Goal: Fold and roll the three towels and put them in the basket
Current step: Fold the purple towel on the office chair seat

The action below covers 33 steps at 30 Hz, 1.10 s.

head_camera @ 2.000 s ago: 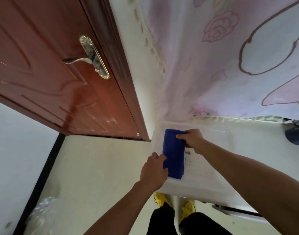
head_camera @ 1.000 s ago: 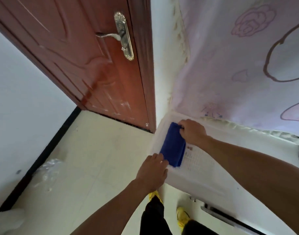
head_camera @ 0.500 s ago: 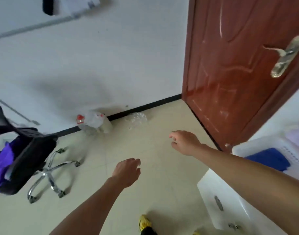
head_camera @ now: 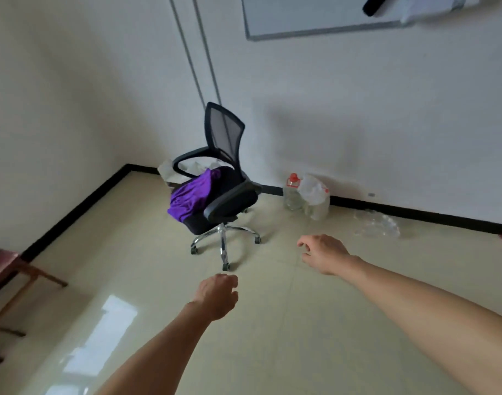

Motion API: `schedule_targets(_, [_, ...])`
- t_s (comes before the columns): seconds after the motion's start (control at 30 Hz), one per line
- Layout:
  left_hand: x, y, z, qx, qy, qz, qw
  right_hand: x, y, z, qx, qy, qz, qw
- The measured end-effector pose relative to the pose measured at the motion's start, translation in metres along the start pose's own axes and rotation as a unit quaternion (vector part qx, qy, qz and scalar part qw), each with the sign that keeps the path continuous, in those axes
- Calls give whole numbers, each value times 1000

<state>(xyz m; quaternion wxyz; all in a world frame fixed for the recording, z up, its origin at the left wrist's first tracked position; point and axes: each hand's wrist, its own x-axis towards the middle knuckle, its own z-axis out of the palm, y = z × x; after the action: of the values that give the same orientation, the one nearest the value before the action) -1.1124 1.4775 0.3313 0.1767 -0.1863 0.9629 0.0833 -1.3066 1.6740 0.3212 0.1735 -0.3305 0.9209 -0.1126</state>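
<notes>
A crumpled purple towel [head_camera: 190, 198] lies on the seat of a black office chair [head_camera: 226, 195] near the room's corner. My left hand [head_camera: 217, 297] hangs over the bare floor in front of the chair, fingers loosely curled, holding nothing. My right hand [head_camera: 323, 253] reaches out to the right of the chair's base, fingers apart and empty. Both hands are well short of the towel. The basket and the blue towel are out of view.
Clear plastic bottles and a bag [head_camera: 308, 196] stand against the wall right of the chair, with crumpled plastic [head_camera: 376, 223] further right. A wooden piece of furniture [head_camera: 13, 273] is at the left edge. Cream tiled floor [head_camera: 272, 337] lies between me and the chair.
Both hands let go of the blue towel in the white basket. My view swung left, away from the door and basket, to the chair with the purple towel.
</notes>
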Motion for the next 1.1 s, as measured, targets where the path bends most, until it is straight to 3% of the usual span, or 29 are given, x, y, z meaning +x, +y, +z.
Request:
schedule_targets(0.27, [3,-173,-15,-63,8,-119,991,120,-180,29,-36,-54,-103,993])
schedule_targets(0.53, [63,-294,-14,-93,-24,-157,983,259,-275,77,-44,-112,-116,986])
schedule_targets(0.77, [157,-425,-75,-137,-7,-216,967,419,-359,84,-41,-148,-106,982])
schedule_targets(1.1, [261,-566,-140,-112,-4,-187,976,571,-465,87,-45,-148,-131,979])
